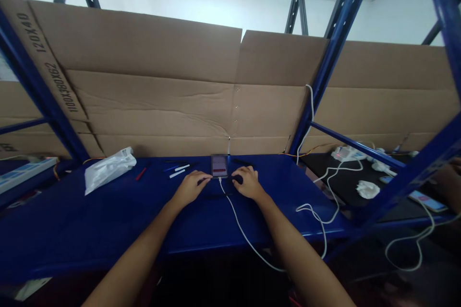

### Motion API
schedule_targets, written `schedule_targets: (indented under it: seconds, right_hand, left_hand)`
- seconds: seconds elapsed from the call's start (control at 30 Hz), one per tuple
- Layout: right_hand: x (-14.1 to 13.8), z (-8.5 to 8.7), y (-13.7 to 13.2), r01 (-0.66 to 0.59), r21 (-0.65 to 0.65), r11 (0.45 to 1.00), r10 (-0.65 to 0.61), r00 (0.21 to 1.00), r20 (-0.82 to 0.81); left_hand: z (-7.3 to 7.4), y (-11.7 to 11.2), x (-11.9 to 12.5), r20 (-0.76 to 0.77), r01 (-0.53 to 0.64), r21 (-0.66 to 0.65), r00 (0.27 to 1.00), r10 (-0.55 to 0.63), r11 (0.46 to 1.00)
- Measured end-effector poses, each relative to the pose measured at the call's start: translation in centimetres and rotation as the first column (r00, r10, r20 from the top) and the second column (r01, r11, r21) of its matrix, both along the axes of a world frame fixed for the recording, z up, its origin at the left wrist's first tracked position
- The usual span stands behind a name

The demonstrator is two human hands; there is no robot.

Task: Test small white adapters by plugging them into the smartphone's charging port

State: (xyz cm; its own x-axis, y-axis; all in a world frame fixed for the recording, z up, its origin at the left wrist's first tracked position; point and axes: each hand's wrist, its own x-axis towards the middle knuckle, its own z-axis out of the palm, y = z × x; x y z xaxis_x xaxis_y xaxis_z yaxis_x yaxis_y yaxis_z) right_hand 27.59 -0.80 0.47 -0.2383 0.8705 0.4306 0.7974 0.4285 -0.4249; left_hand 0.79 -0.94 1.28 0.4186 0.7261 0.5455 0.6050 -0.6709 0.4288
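Left hand (190,188) and right hand (248,183) on a blue steel shelf (108,220), smartphone (219,165) just beyond and between them, white charging cable (236,225) running down between the hands, white plastic bag (110,170) well left of the left hand

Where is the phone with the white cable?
In the head view, the phone sits at the back of the blue steel shelf, against the cardboard backing, between the left hand and right hand.

White plastic bag (110,170) on blue steel shelf (90,220), cardboard sheets (151,81) behind — white power strip (347,153) + crumpled tissue (367,189) on black surface (396,204) to the right.
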Motion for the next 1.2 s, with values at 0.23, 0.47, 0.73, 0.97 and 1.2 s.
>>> schedule_targets:
  seconds: [0.23, 0.47, 0.73, 0.97, 1.2]
  right_hand:
    - [0.1, -0.8, 0.4, 0.084, -0.055, 0.995, -0.081, 0.995, 0.055]
    - [-0.2, -1.4, 0.9, 0.107, -0.036, 0.994, -0.106, 0.994, 0.025]
    - [-0.8, 0.1, -0.2, -0.078, 0.124, 0.989, 0.081, 0.997, -0.012]
    - [-1.2, 0.9, -1.2, -0.180, 0.132, 0.975, 0.181, 0.983, 0.006]
    - [-1.1, 1.2, -1.3, -0.170, 0.117, 0.979, 0.169, 0.985, 0.019]
  left_hand:
    - [0.0, 0.0, 0.0, -0.005, 0.002, 0.009, 1.000, -0.002, 1.000]
    - [-0.1, 0.0, 0.0, -0.017, -0.001, -0.001, 1.000, 0.001, 1.000]
    - [0.0, -0.2, 0.1, -0.016, 0.005, 0.005, 1.000, -0.005, 1.000]
    - [0.5, -0.6, 0.5, -0.005, 0.054, 0.017, 0.999, -0.054, 0.998]
    - [0.6, -0.7, 0.6, 0.003, 0.054, 0.008, 0.999, -0.054, 0.999]
